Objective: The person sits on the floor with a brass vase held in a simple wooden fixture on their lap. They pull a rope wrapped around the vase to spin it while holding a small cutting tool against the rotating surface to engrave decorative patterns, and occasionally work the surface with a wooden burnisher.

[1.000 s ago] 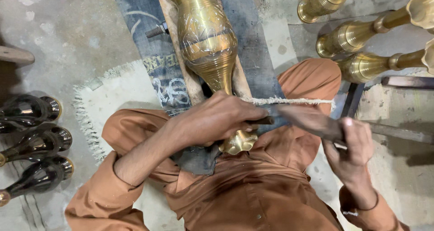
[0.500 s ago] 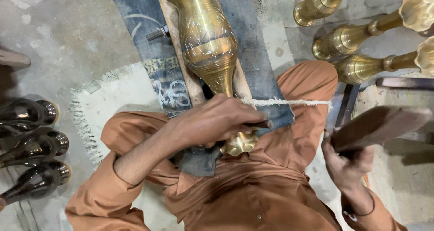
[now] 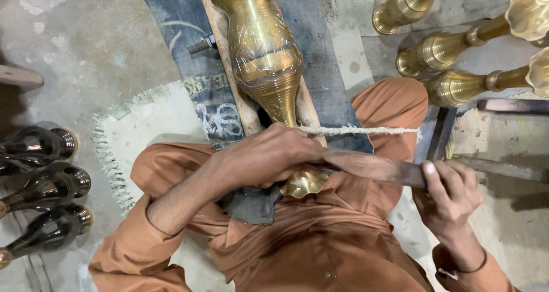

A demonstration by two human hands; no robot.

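A tall engraved brass vase lies on a wooden block over blue cloth, its flared end pointing at my lap. My left hand is closed around the vase's narrow neck; whatever it holds against the metal is hidden by the fingers. A white cord runs from that hand to the right across my knee. My right hand grips a flat brown wooden mallet, whose far end meets my left hand.
Three brass vases lie at the upper right. Three dark vases lie at the left edge. A frayed pale mat covers the concrete floor under my left knee. A dark metal bar stands beside my right knee.
The mallet in my right hand was raised to the right half a second ago; now it has swung down and left onto my left hand's position. The left hand and vase stayed put.
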